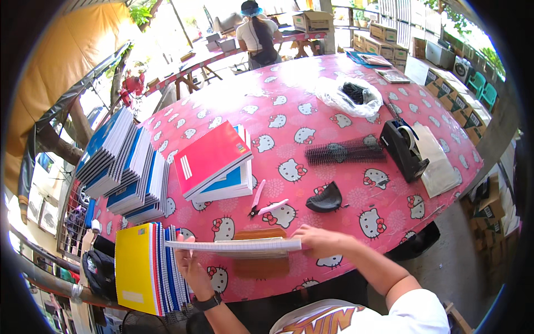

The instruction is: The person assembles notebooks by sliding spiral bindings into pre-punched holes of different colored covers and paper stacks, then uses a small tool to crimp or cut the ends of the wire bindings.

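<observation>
A block of lined notebook pages (pixel 233 246) is held edge-on above a brown wooden board (pixel 261 270) at the table's near edge. My left hand (pixel 193 270), with a dark watch on its wrist, is closed on the block's left end. At the opposite end, my right hand (pixel 320 242) grips the block with its fingers closed. Just beyond lie pink-handled cutters (pixel 259 197) and a small black curved plastic piece (pixel 325 197). Beside my left hand stands a row of spiral notebooks (pixel 136 270) with a yellow cover in front.
Red and blue notebooks (pixel 214 158) lie stacked left of the middle, with taller blue stacks (pixel 114 156) farther left. Black spiral coils (pixel 345 151), a tape dispenser (pixel 403 150) and a plastic bag (pixel 350 96) occupy the right side. Another person (pixel 258 36) sits at the far table.
</observation>
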`<state>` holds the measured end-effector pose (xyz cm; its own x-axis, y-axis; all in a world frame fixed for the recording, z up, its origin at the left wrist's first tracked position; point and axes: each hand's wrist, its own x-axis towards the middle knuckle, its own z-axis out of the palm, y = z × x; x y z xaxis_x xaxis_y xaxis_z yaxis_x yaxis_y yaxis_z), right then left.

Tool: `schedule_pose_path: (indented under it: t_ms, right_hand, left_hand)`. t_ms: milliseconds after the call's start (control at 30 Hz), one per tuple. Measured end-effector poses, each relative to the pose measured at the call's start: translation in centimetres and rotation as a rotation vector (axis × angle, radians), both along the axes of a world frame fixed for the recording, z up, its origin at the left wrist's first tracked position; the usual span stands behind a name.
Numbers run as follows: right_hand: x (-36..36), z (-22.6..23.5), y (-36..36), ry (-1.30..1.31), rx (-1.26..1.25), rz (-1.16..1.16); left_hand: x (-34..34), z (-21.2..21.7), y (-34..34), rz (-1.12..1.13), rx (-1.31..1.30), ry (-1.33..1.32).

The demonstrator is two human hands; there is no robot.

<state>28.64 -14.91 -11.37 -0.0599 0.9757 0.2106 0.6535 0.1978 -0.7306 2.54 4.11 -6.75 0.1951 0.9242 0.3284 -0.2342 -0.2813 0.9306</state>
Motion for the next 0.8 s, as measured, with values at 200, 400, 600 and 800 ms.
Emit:
schedule_pose_path:
  t_ms: [200,400,600,800]
  right_hand:
    - [12.2,4.9,0.8,0.01,0.158,-0.603]
    - [17.7,0.4,1.5,-0.599,-0.132,-0.916]
    - [17.9,0.0,1.3,-0.696,-0.125,-0.808]
    - [18.1,0.4,0.9,-0.775,0.06,-0.758]
  left_hand:
    - [2.0,2.9,1.3,-0.129,0.084,-0.253]
    - [2.2,4.2,0.8,-0.02,0.035,-0.235]
    - [1.5,4.2,1.6,0.051,0.129,-0.007]
    - [5.6,8.1,-8.3,0.308,0.898,0.562]
